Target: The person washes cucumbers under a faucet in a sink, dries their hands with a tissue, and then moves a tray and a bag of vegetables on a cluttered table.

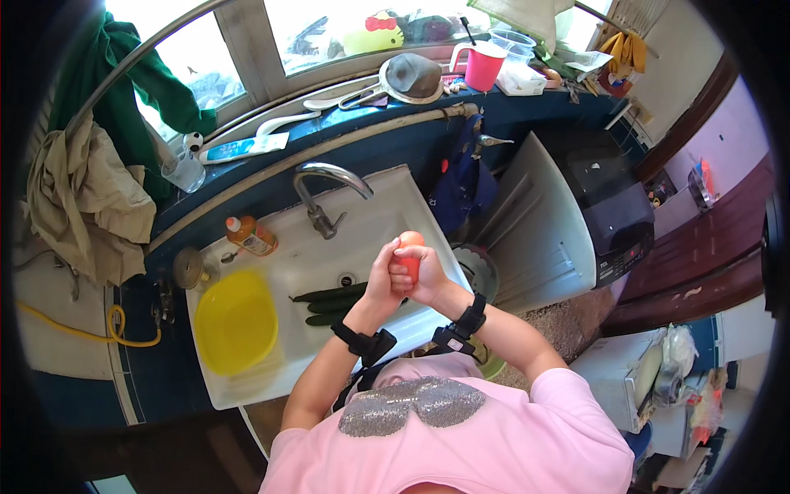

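Above the white sink (333, 358), my left hand (387, 278) and my right hand (428, 272) are pressed together around an orange-red object (411, 238). Its rounded end sticks out past my fingers, and a redder part shows between my hands. The rest is covered, so its exact kind is unclear. Several dark green cucumbers (333, 306) lie in the basin beside the drain (346, 280), left of my hands and partly behind my left forearm. To their left, a yellow plastic basin (236, 321) rests at the sink's left side.
A chrome faucet (321, 216) arches over the sink's back. An orange dish-soap bottle (252, 236) stands on the back left rim. The windowsill holds a strainer (412, 77) and a pink cup (484, 66). At right is a black appliance (608, 197).
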Action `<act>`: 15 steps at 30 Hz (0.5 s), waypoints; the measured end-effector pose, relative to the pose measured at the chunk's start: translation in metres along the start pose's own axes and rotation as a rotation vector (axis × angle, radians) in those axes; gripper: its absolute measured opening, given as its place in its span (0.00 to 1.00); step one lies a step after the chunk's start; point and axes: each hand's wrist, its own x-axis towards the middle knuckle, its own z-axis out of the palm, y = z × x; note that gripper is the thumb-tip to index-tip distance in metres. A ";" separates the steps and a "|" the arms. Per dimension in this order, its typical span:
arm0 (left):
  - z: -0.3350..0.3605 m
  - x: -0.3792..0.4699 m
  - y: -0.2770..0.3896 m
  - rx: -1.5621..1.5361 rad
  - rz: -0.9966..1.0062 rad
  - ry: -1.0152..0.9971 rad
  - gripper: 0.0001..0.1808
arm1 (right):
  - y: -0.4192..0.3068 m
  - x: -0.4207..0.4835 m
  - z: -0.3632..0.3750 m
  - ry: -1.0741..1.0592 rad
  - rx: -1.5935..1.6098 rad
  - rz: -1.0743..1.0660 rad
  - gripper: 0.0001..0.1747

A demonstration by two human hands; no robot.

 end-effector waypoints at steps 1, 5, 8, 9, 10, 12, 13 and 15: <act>0.003 0.000 -0.002 -0.015 -0.016 0.034 0.17 | -0.002 -0.001 -0.002 -0.042 -0.011 0.024 0.11; 0.020 0.000 -0.005 0.007 -0.047 0.189 0.18 | -0.009 0.005 -0.029 -0.142 -0.042 0.052 0.16; 0.015 0.001 0.000 0.076 -0.009 0.108 0.15 | -0.007 0.003 -0.013 -0.007 -0.164 -0.034 0.23; 0.016 0.000 0.001 0.142 0.019 0.090 0.16 | -0.008 0.000 -0.010 0.008 -0.178 -0.054 0.25; 0.018 -0.001 0.002 0.148 0.015 0.130 0.18 | -0.008 0.001 -0.012 0.033 -0.180 -0.007 0.28; 0.022 -0.002 0.003 0.196 0.053 0.150 0.18 | -0.008 -0.001 -0.013 0.026 -0.176 0.029 0.28; 0.024 -0.002 0.003 0.243 0.081 0.179 0.18 | -0.008 -0.001 -0.013 0.027 -0.161 0.072 0.29; 0.028 -0.003 0.000 0.268 0.118 0.225 0.18 | -0.007 0.001 -0.012 0.033 -0.201 0.076 0.31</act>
